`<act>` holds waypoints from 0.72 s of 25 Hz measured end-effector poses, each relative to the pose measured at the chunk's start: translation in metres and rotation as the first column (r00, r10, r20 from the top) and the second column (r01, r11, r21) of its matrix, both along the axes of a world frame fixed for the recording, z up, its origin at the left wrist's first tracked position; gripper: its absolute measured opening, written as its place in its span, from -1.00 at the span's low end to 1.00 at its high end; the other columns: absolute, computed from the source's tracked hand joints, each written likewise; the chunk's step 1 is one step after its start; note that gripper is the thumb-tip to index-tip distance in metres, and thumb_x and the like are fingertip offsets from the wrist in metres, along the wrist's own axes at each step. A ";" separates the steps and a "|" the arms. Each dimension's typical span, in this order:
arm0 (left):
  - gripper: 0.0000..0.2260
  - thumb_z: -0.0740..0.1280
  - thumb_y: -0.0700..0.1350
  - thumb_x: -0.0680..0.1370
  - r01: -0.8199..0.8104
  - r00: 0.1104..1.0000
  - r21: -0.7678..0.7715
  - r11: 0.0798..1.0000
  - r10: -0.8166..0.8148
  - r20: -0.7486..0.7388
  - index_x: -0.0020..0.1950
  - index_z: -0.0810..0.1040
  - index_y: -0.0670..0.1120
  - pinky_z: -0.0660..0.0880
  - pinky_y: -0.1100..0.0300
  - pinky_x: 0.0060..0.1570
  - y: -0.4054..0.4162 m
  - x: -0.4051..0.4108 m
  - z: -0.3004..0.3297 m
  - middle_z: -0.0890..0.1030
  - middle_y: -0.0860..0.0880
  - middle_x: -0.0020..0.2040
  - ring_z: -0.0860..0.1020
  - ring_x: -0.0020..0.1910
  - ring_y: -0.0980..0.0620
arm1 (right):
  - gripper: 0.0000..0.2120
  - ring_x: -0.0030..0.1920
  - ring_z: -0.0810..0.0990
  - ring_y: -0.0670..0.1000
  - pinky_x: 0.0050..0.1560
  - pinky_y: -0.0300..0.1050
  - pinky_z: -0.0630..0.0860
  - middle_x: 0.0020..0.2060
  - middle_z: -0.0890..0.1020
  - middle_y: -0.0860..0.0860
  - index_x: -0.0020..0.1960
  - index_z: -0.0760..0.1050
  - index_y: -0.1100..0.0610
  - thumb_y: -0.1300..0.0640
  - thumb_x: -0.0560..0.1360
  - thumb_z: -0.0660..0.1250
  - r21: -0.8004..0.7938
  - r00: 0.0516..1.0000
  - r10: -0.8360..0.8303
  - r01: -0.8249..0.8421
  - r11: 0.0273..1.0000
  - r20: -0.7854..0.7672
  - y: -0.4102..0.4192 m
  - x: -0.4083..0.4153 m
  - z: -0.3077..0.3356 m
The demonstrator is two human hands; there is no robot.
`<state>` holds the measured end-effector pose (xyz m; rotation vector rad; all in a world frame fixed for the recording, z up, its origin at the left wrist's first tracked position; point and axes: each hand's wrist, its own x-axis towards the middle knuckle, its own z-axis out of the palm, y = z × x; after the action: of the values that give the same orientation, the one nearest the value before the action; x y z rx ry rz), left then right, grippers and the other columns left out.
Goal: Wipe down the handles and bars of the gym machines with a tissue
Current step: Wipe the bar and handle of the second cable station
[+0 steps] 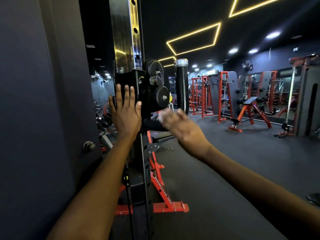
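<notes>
Bracing the left hand (125, 110) flat against the black sliding carriage (129, 87) on the cable machine's upright post (126, 32), fingers straight and slightly spread, the person works with the right hand (180, 125), which is blurred by motion just right of the carriage. That hand seems to be curled round a pale tissue (162, 115) at its fingertips, though the blur makes the grip hard to read; the tissue sits against a dark padded handle (152, 124) jutting out below the stacked pulley wheels (157, 84). The likeliest trouble is the thin tissue snagging or tearing on the pulley bolts or cable hardware just above the handle, since the wiping hand looks to be moving fast and close under them. The carriage could also slip on the post if the bracing hand presses it off its pin, and a fingertip near the wheels risks a pinch. The handle's long axis appears roughly horizontal, pointing away from the post toward the right, while the post itself runs vertically with its row of adjustment holes facing the room.
</notes>
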<state>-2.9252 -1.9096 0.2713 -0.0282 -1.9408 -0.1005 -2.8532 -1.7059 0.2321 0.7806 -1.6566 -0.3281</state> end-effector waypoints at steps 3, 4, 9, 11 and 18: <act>-0.50 -0.15 0.09 0.67 -0.001 1.000 0.005 1.000 0.001 -0.002 0.58 -0.07 -0.03 -0.50 0.02 0.37 0.000 0.000 -0.002 -0.02 -0.01 0.59 -0.22 0.55 -0.02 | -0.70 0.38 0.33 0.20 0.48 0.08 0.05 0.15 0.58 0.20 0.16 0.51 0.28 0.33 0.42 0.31 -0.240 0.980 -0.192 0.174 0.955 -0.055 -0.004 0.002 0.027; -0.50 -0.15 0.09 0.67 0.001 1.000 0.005 1.000 -0.001 0.000 0.58 -0.08 -0.03 -0.46 0.00 0.39 0.001 0.000 -0.002 -0.03 0.00 0.60 -0.22 0.55 -0.03 | -0.75 0.31 0.43 0.24 0.45 0.10 0.13 0.05 0.62 0.22 0.09 0.55 0.29 0.31 0.42 0.28 -0.228 0.964 -0.255 0.233 0.945 -0.075 -0.012 0.003 0.025; -0.51 -0.13 0.08 0.67 0.021 1.000 0.009 1.000 -0.021 0.001 0.58 -0.08 -0.03 -0.41 0.00 0.40 0.001 -0.002 -0.003 -0.01 0.00 0.59 -0.20 0.56 -0.03 | -0.73 -0.03 0.62 0.12 0.04 -0.06 0.49 -0.05 0.63 0.14 0.08 0.50 0.25 0.33 0.50 0.07 -0.038 0.849 -0.422 0.456 0.889 0.319 -0.075 -0.002 0.018; -0.51 -0.13 0.07 0.67 0.035 0.999 0.007 0.999 -0.036 0.008 0.58 -0.06 -0.03 -0.39 0.00 0.41 -0.001 -0.001 -0.004 0.01 -0.01 0.59 -0.18 0.56 -0.03 | -0.65 -0.19 0.64 0.08 -0.14 -0.12 0.52 -0.21 0.65 0.09 -0.08 0.59 0.18 0.30 0.42 0.02 0.048 0.844 -0.432 0.440 0.897 0.318 -0.079 -0.008 0.025; -0.51 -0.17 0.08 0.67 0.058 0.997 0.023 0.998 -0.059 0.042 0.58 -0.11 -0.03 -0.30 -0.07 0.46 0.001 0.004 -0.006 -0.04 -0.01 0.60 -0.21 0.56 -0.04 | -0.66 0.30 0.46 0.17 0.36 0.04 0.32 0.23 0.54 0.20 0.21 0.52 0.28 0.37 0.58 0.05 0.078 0.994 -0.043 0.035 0.996 0.097 0.030 0.018 -0.022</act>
<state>-2.9211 -1.9083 0.2658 -0.0690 -1.9813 -0.1623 -2.8353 -1.6762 0.2102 0.8333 -1.7621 -0.3876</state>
